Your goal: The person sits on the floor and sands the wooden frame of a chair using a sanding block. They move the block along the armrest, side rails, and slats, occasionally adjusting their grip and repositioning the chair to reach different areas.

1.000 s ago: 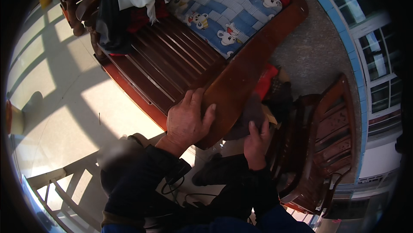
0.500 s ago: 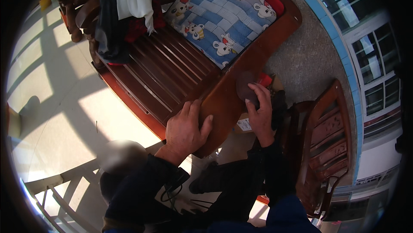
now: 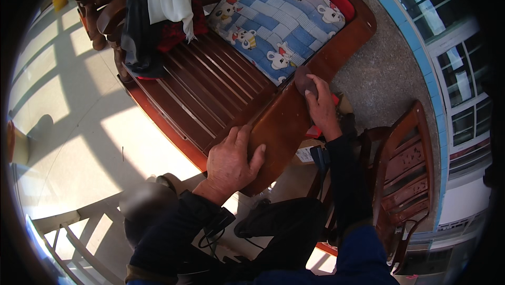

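My right hand (image 3: 322, 105) has its fingers closed around a dark brown round pad (image 3: 304, 81), which is tilted against the bench's broad right-hand plank near the cushion. Its exact kind cannot be made out. My left hand (image 3: 230, 163) lies on the near end of the reddish-brown wooden bench (image 3: 281, 140), thumb spread from the fingers, holding nothing. The blue patchwork cushion (image 3: 284, 22) with cartoon animals covers the far part of the seat. Bare slats (image 3: 215, 82) show between the cushion and my left hand.
White and black cloths (image 3: 171, 1) hang over the bench's left armrest. A carved wooden chair (image 3: 402, 174) stands at the right. Beside the bench, partly hidden by my right arm, is a cardboard box (image 3: 305, 153) with red items near it. A pale railing (image 3: 79, 248) stands lower left.
My right hand has moved away from me along the plank with the brown pad, toward the cushion's corner. The left hand stays on the bench end. The view has shifted slightly.
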A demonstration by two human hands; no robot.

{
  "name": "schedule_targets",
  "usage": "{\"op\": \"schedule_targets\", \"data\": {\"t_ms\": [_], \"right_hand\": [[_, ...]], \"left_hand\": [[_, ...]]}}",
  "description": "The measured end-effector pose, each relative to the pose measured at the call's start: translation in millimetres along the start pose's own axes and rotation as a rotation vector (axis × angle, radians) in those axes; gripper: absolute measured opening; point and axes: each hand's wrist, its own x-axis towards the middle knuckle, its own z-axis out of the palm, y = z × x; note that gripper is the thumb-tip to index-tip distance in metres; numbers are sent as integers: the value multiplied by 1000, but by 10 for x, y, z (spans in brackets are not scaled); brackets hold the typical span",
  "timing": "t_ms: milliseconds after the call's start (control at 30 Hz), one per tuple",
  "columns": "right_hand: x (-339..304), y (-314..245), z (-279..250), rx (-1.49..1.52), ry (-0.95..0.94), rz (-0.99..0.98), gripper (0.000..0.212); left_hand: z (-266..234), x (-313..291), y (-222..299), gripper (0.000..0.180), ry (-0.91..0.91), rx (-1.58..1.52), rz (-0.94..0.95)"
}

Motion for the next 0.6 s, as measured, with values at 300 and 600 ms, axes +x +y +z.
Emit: {"op": "schedule_targets", "data": {"t_ms": [300,600], "right_hand": [[-675,-1096,45,80,-161,-246,56],[-685,-1241,71,89,-172,-296,61]], "left_hand": [[34,-18,-44,56,52,-33,36],[-4,0,-77,56,40,-64,38]]}}
